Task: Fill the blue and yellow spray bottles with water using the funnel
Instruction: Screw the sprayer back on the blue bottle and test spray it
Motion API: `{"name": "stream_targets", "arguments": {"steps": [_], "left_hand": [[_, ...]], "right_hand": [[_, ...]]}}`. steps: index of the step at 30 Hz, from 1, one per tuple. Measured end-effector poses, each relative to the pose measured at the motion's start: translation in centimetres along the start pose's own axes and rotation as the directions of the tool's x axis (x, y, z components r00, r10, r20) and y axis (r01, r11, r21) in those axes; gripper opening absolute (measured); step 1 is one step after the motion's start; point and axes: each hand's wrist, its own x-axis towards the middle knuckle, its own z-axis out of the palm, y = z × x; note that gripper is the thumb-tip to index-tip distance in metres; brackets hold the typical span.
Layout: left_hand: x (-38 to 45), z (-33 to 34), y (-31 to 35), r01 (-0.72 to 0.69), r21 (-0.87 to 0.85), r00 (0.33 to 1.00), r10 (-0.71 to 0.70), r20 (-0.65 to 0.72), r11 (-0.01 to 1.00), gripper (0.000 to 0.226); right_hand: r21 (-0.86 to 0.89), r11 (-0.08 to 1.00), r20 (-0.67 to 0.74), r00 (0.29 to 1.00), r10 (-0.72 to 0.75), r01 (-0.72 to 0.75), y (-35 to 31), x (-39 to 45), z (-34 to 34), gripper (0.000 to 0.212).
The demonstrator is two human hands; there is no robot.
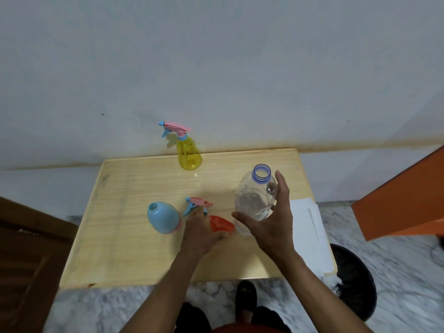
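The right hand (pixel 269 219) grips the uncapped clear plastic water bottle (pixel 255 193), the left hand (pixel 204 229) closes on the orange plastic funnel (pixel 219 223); tilting early could spill water across the worktop (pixel 134 188).

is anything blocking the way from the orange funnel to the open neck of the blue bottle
Nothing solid covers the blue bottle; its neck is open. The loose spray head lies on the table between it and the funnel, under the left hand, so lift the funnel over it.
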Motion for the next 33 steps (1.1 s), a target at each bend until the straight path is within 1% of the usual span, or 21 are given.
{"name": "stream_targets", "arguments": {"steps": [2,4,5,7,8,10,13,14,16,17,19,21,23,25,27,29,31,33], "left_hand": [[-0.1,-1.0,-0.9,-0.011,-0.045,0.999,0.009,-0.034,0.999,0.106],[-0.7,-2.1,-1.8,-0.065,-0.085,0.995,0.058,-0.077,0.994,0.087],[-1.0,-2.7,-2.4,-0.095,-0.102,0.991,0.085,-0.103,0.99,0.078],[-1.7,-3.9,-3.6,-0.157,-0.106,0.98,0.142,-0.139,0.982,0.066],[-2.0,-4.4,-4.3,-0.181,-0.105,0.975,0.165,-0.15,0.978,0.06],[-2.2,-5.0,-6.2,-0.219,-0.119,0.965,0.198,-0.172,0.968,0.047],[-2.4,-5.9,-9.5,-0.231,-0.154,0.961,0.2,-0.191,0.961,0.027],[-2.6,-6.2,-10.6,-0.214,-0.149,0.964,0.185,-0.19,0.965,0.024],[-2.7,-6.8,-12.7,-0.146,-0.143,0.976,0.119,-0.181,0.979,0.028],[-2.6,-7.1,-13.7,-0.122,-0.152,0.978,0.093,-0.189,0.981,0.03],[-2.2,-7.7,-15.2,-0.103,-0.193,0.971,0.057,-0.23,0.976,0.035],[-1.5,-8.2,-15.8,-0.082,-0.246,0.968,0.019,-0.25,0.966,0.055],[-0.7,-8.5,-15.8,-0.095,-0.273,0.964,0.02,-0.265,0.957,0.077],[-0.1,-8.8,-15.1,-0.125,-0.303,0.958,0.036,-0.283,0.945,0.087],[0.5,-8.7,-14.5,-0.141,-0.342,0.955,0.037,-0.293,0.929,0.091],[1.0,-8.5,-14.1,-0.155,-0.365,0.955,0.045,-0.292,0.918,0.093],[1.6,-8.1,-14.0,-0.151,-0.381,0.959,0.041,-0.281,0.912,0.093],[2.0,-7.6,-14.0,-0.152,-0.388,0.957,0.037,-0.287,0.909,0.089]], "right_hand": [[0.0,0.999,-0.063,0.997,0.048,-0.048,-0.2,-0.9,0.4,0.13],[-0.009,0.994,-0.167,0.981,0.103,-0.106,-0.8,-2.2,1.1,0.122],[-0.019,0.991,-0.231,0.965,0.123,-0.131,-1.3,-3.1,1.5,0.114],[-0.027,0.985,-0.359,0.921,0.15,-0.171,-2.3,-5.0,2.5,0.089],[-0.019,0.983,-0.4,0.902,0.16,-0.183,-2.8,-5.9,3.1,0.076],[-0.01,0.981,-0.405,0.898,0.173,-0.194,-3.5,-7.5,4.7,0.055],[-0.029,0.982,-0.275,0.946,0.173,-0.188,-4.4,-8.8,7.7,0.033],[-0.065,0.981,-0.216,0.962,0.167,-0.185,-4.7,-8.7,8.7,0.027],[-0.188,0.967,-0.096,0.983,0.154,-0.169,-4.8,-8.1,10.8,0.014],[-0.255,0.952,-0.053,0.986,0.158,-0.167,-4.8,-7.5,11.8,0.012],[-0.415,0.899,0.004,0.988,0.156,-0.14,-4.8,-6.0,13.7,0.022],[-0.632,0.773,0.061,0.99,0.127,-0.06,-4.6,-4.1,15.5,0.026],[-0.786,0.617,0.144,0.978,0.151,0.021,-4.1,-2.4,16.6,0.025],[-0.852,0.521,0.187,0.958,0.217,0.048,-2.9,-0.9,17.3,0.026],[-0.881,0.471,0.194,0.938,0.288,0.038,-1.7,0.3,17.6,0.033],[-0.896,0.444,0.2,0.921,0.334,0.034,-1.0,1.1,17.8,0.039],[-0.908,0.415,0.217,0.902,0.372,0.047,-0.7,1.7,18.1,0.041],[-0.911,0.412,0.213,0.894,0.394,0.035,-0.4,2.2,18.4,0.042]]}}
